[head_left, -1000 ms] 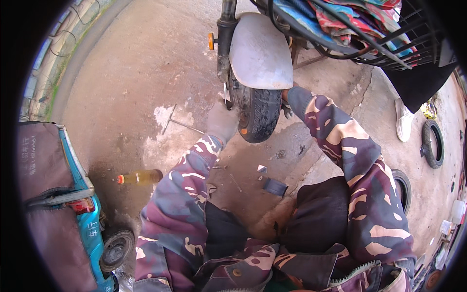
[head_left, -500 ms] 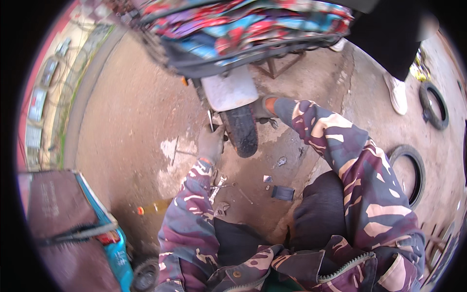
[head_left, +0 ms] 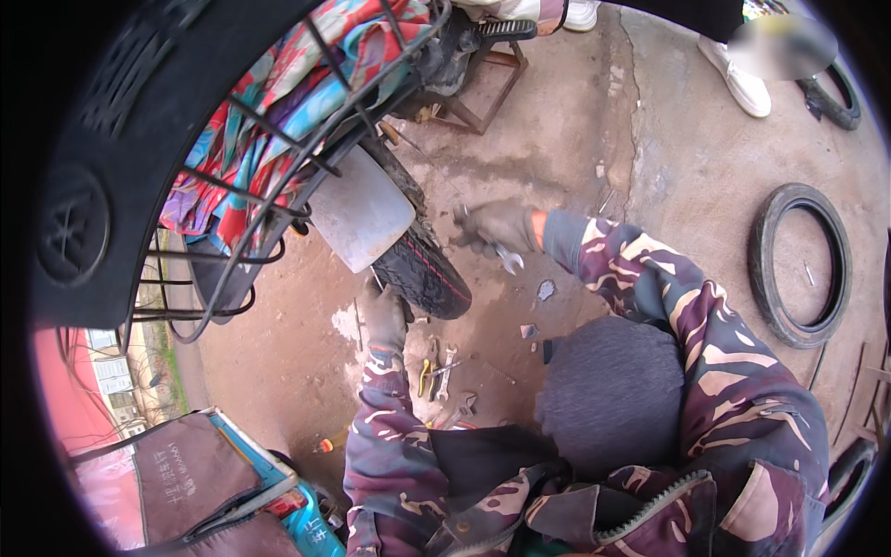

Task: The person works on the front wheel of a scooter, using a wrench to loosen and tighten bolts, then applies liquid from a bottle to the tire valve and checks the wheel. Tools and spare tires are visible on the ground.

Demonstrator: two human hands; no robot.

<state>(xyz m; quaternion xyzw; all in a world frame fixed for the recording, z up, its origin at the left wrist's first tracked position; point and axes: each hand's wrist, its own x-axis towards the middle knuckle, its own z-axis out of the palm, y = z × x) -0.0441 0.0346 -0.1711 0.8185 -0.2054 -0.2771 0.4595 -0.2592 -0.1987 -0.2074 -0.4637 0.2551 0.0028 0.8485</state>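
Note:
My left hand (head_left: 386, 316), in a grey glove, is closed round a slim silver tool (head_left: 376, 281) at the near side of the front wheel's fork, beside the tire (head_left: 427, 274). Above it sits the silver mudguard (head_left: 357, 209). My right hand (head_left: 494, 226), in a dark grey glove, is closed on a wrench (head_left: 510, 259) to the right of the wheel, apart from the tire. Below the wheel, several hand tools (head_left: 444, 376) lie on the concrete, including pliers and spanners.
A wire basket (head_left: 278, 139) of patterned cloth overhangs the upper left. A rusty stand (head_left: 497, 93) is behind. Loose tires (head_left: 766, 260) lie right. Someone's white shoe (head_left: 742, 84) is top right. A turquoise vehicle (head_left: 311, 529) and a bottle (head_left: 331, 444) are lower left.
The view has swung, bringing the basket left. My right hand has drawn away from the wheel with the wrench; my left hand stays at the fork. My right knee has risen higher into view.

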